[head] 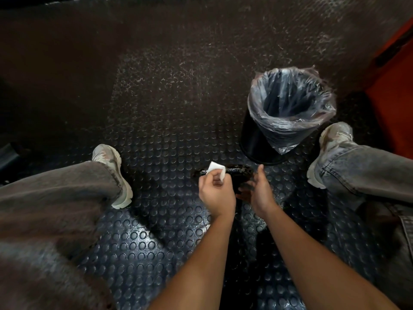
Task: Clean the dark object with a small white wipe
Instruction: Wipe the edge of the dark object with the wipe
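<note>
Studded rubber floor (156, 220) was dim. I noted left hand (215, 193) fingers pinching the wipe (215, 170) on the dark object (239, 172); right hand (260, 193) fingers spread, so it could slip.

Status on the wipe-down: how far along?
Done: the left hand pinches the white wipe, the right hand steadies the dark object. In hand: the wipe sits at the object's left end. Left: the mottled surface to the right looks unwiped; the lined bin behind appears empty.
</note>
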The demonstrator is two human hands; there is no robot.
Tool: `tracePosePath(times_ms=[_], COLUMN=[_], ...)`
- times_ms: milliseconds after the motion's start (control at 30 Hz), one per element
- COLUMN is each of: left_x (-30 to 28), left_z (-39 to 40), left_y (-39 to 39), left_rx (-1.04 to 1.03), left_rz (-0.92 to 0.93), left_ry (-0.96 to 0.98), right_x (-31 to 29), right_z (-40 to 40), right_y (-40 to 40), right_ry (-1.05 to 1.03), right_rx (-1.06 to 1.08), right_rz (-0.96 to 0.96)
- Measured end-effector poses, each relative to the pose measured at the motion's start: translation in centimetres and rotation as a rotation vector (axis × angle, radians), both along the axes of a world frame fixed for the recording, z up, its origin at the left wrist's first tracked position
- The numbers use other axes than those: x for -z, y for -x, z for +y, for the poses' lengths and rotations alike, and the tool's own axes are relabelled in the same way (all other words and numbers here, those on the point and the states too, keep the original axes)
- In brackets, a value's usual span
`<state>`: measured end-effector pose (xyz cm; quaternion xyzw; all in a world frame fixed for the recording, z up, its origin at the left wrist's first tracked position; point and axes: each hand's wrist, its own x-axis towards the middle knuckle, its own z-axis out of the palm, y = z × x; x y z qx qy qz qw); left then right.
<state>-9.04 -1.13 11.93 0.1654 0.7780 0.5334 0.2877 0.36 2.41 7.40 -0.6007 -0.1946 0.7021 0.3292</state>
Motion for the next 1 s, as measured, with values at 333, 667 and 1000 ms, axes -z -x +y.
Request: tracePosePath(times_ms=[333,667,1000], left_x=[1.5,0.2,1.2], left_z=[0.0,0.0,0.3], left_y=[2.4,-0.1,2.0], left_rx=[-0.493,-0.073,-0.431], left_rz=[-0.47,-0.037,-0.377], left_ry=[0.096,0.016,0.104], right_x=[0.3,0.3,0.3], right_z=[0.0,0.1,0.1], right_y=[-0.3,0.0,-0.3], right_ry=[0.012,-0.006,0.004], right_rx=[-0.025,0.008,-0.023], right_rz=[0.031,0.015,0.02])
